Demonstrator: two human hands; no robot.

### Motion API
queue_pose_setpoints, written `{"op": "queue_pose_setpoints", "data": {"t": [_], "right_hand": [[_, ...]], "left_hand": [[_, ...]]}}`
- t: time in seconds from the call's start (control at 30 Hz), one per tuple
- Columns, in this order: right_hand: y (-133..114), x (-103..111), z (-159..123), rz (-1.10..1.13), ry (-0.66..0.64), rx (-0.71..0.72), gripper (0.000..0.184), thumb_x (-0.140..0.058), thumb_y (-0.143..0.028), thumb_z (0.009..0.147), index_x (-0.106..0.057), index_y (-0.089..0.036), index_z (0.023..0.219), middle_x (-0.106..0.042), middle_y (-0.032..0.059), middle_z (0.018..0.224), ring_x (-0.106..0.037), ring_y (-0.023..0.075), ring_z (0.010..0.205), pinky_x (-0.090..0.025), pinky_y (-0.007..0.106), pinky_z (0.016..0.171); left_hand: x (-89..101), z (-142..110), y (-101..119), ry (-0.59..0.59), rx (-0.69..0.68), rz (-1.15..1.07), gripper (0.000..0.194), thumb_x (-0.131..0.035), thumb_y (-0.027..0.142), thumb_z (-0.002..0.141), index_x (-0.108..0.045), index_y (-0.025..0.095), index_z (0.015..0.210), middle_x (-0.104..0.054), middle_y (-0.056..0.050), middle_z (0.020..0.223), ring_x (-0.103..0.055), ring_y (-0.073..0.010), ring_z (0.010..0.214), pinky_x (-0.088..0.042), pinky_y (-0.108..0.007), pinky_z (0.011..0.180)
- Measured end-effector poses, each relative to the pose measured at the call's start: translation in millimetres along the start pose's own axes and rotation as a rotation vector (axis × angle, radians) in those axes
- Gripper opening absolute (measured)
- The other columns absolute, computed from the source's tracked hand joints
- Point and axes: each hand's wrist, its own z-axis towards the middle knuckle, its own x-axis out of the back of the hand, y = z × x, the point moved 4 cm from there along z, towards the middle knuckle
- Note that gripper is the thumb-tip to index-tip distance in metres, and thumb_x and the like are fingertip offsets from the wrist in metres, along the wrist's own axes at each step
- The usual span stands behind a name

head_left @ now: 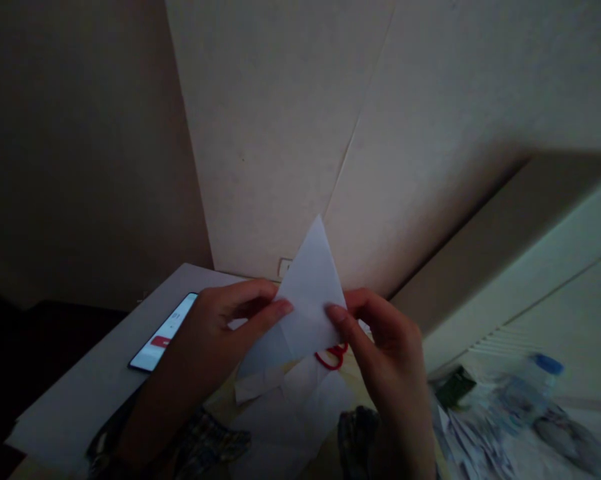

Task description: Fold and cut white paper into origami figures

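Observation:
Between both hands is a folded sheet of white paper [310, 287], raised above the table with its pointed tip upward. My left hand [235, 320] pinches its left edge, thumb on the near face and fingers behind. My right hand [380, 333] grips the right edge in the same way. Below the paper, the red handles of a pair of scissors [333, 358] show in part; their blades are hidden. More white paper pieces [300, 413] lie on the table under my hands.
A phone with a lit screen [165, 333] lies on white sheets [75, 387] at the left. At the lower right are a blurred plastic bottle with a blue cap [530, 387], a dark green packet [455, 387] and crumpled papers [473, 443]. A wall [280, 133] rises behind the table.

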Motion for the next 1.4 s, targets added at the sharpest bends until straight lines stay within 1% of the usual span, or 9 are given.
{"op": "queue_pose_setpoints", "data": {"t": [0.17,0.43,0.7,0.87,1.03,1.1,1.17,1.3,1.4], "right_hand": [[1,3,1,0.011,-0.019,-0.02,0.014,-0.066,-0.028,0.082,-0.069,-0.022,0.07,-0.065,-0.0041,0.06,-0.059,0.0096,0.057,-0.044,0.015,0.051],[6,3,-2,-0.007,-0.164,-0.089,0.01,-0.069,-0.03,0.079,-0.069,-0.021,0.074,-0.064,-0.0024,0.065,-0.058,0.0128,0.063,-0.045,0.021,0.057],[7,9,0,0.032,-0.053,-0.121,0.024,-0.07,-0.029,0.077,-0.058,-0.02,0.058,-0.057,-0.0045,0.054,-0.052,0.0106,0.054,-0.042,0.02,0.053],[3,12,-3,0.053,-0.012,-0.052,0.029,-0.061,-0.032,0.086,-0.059,-0.021,0.06,-0.058,-0.0042,0.054,-0.054,0.0098,0.053,-0.041,0.019,0.052],[3,13,-2,-0.009,-0.014,-0.012,0.036,-0.054,-0.032,0.091,-0.054,-0.021,0.057,-0.052,-0.0043,0.051,-0.05,0.0095,0.049,-0.037,0.019,0.046],[2,13,-1,-0.045,-0.006,0.01,0.037,-0.053,-0.031,0.091,-0.053,-0.02,0.056,-0.051,-0.0045,0.05,-0.049,0.0093,0.048,-0.036,0.02,0.046],[3,12,-1,-0.064,-0.001,0.014,0.036,-0.053,-0.031,0.091,-0.055,-0.02,0.057,-0.052,-0.0042,0.051,-0.05,0.0096,0.049,-0.037,0.02,0.047],[6,8,0,-0.026,-0.035,-0.029,0.016,-0.063,-0.028,0.083,-0.064,-0.021,0.069,-0.06,-0.0033,0.06,-0.057,0.0118,0.058,-0.044,0.021,0.053],[10,9,2,-0.006,-0.001,-0.063,0.016,-0.065,-0.029,0.081,-0.06,-0.021,0.067,-0.06,-0.0038,0.06,-0.057,0.0119,0.058,-0.045,0.021,0.053]], "left_hand": [[0.0,-1,4,0.085,0.006,-0.03,0.017,-0.067,0.026,0.075,-0.068,0.021,0.059,-0.064,0.008,0.053,-0.055,-0.0077,0.048,-0.04,-0.013,0.045],[1.5,-4,1,0.201,0.054,-0.119,0.02,-0.069,0.028,0.073,-0.066,0.018,0.056,-0.057,0.008,0.052,-0.048,-0.006,0.049,-0.035,-0.013,0.044],[-5.1,-2,7,0.001,0.079,-0.089,0.024,-0.067,0.024,0.076,-0.065,0.019,0.052,-0.06,0.007,0.051,-0.053,-0.009,0.049,-0.044,-0.017,0.05],[-8.1,-4,3,-0.046,0.148,-0.128,0.019,-0.068,0.024,0.073,-0.07,0.021,0.055,-0.062,0.007,0.049,-0.058,-0.0098,0.049,-0.047,-0.017,0.05],[-8.5,-2,-5,-0.211,0.126,-0.093,0.023,-0.066,0.028,0.077,-0.071,0.023,0.055,-0.07,0.004,0.052,-0.064,-0.0121,0.048,-0.051,-0.019,0.049],[-7.3,-2,-5,-0.223,0.105,-0.072,0.021,-0.065,0.026,0.077,-0.073,0.024,0.058,-0.071,0.004,0.053,-0.064,-0.0119,0.048,-0.051,-0.019,0.049],[-5.4,-2,-3,-0.171,0.109,-0.096,0.024,-0.066,0.027,0.077,-0.071,0.023,0.054,-0.07,0.005,0.051,-0.064,-0.0116,0.047,-0.05,-0.018,0.049],[-4.8,-2,0,-0.074,0.115,-0.112,0.025,-0.067,0.026,0.074,-0.069,0.023,0.05,-0.066,0.006,0.047,-0.061,-0.011,0.046,-0.048,-0.018,0.047],[-5.3,2,-5,-0.108,0.08,-0.005,0.026,-0.065,0.031,0.077,-0.071,0.024,0.053,-0.069,0.005,0.051,-0.061,-0.0119,0.047,-0.049,-0.019,0.05]]}}
